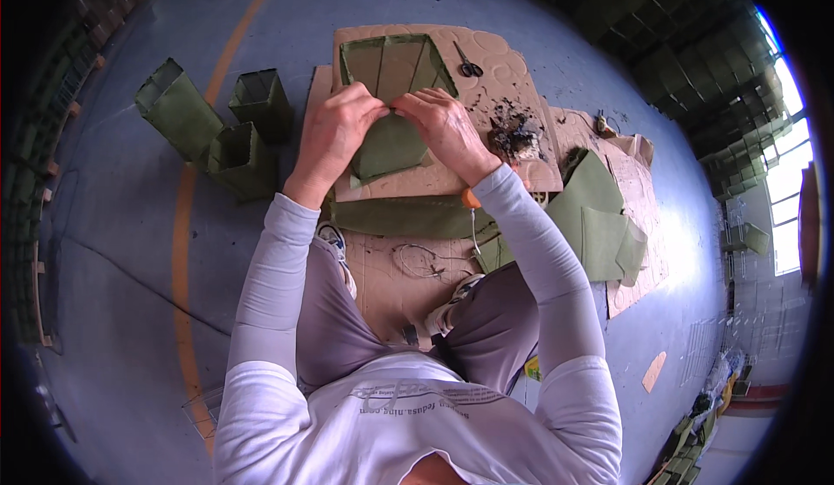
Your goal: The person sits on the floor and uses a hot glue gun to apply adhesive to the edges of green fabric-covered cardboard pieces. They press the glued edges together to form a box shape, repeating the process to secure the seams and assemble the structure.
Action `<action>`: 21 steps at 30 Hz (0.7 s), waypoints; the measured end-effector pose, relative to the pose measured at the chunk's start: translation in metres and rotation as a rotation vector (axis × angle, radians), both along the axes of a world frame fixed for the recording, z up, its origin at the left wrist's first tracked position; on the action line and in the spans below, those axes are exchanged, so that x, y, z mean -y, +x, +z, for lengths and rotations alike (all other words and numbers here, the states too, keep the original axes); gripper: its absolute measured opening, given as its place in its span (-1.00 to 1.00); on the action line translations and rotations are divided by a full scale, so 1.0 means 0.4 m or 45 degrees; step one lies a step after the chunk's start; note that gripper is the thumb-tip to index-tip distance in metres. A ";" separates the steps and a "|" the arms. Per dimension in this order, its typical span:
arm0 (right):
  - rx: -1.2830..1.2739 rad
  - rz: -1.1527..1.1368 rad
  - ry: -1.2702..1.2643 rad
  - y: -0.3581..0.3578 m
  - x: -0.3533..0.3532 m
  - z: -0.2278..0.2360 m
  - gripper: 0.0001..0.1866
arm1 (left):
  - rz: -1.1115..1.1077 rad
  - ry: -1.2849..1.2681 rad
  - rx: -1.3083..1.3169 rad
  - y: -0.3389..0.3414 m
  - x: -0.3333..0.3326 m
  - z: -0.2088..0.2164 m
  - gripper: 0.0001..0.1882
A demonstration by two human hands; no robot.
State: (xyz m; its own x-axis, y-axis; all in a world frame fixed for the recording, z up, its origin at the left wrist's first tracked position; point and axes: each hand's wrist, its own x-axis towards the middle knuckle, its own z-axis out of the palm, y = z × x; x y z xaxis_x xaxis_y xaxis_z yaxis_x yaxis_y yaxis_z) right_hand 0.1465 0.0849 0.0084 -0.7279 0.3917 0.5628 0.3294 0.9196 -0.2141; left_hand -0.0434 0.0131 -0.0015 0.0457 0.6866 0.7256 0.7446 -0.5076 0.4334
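Observation:
On a cardboard-topped work surface lies an open green fabric box [390, 148], its upper part framed by thin wire with cardboard-coloured ground showing inside. My left hand [345, 126] and my right hand [437, 125] meet over its middle. The fingertips of both are pinched together on the edge between the green panel and the framed opening. Whatever small piece they may hold between them is too tiny to make out. Black-handled scissors [468, 64] rest beyond my right hand. Close to my right wrist sits a heap of black scraps [514, 131].
Three green fabric boxes [184, 113] stand on the floor to the left. Green fabric pieces [598, 216] lie on cardboard at the right. An orange-handled tool [470, 198] with a cord hangs near my right forearm. Stacked green boxes [669, 42] rise at the far right.

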 end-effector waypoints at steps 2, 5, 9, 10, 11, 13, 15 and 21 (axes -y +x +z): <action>-0.040 -0.038 -0.016 -0.005 0.000 -0.007 -0.83 | 0.055 0.007 -0.128 0.014 -0.003 0.012 -0.91; -0.086 0.045 -0.058 -0.013 -0.024 -0.013 -0.85 | 0.079 0.007 -0.190 0.003 -0.013 0.016 -0.91; -0.159 0.041 -0.070 -0.024 -0.015 -0.010 -0.90 | 0.048 -0.151 0.061 -0.019 0.000 0.021 -0.87; -0.174 0.028 -0.071 -0.018 -0.017 -0.013 -0.90 | 0.008 -0.162 0.075 -0.013 0.001 0.027 -0.83; -0.190 0.017 -0.072 -0.012 -0.017 -0.018 -0.89 | 0.000 -0.131 -0.004 -0.008 0.002 0.022 -0.83; -0.242 0.010 -0.044 -0.017 -0.016 -0.027 -0.89 | 0.009 -0.062 -0.164 -0.006 0.005 0.011 -0.82; -0.250 -0.014 -0.017 -0.022 -0.011 -0.032 -0.90 | 0.069 -0.068 -0.182 -0.001 -0.001 0.003 -0.83; -0.207 -0.051 -0.151 -0.020 -0.006 -0.022 -0.92 | 0.037 -0.122 -0.178 -0.012 -0.009 -0.002 -0.84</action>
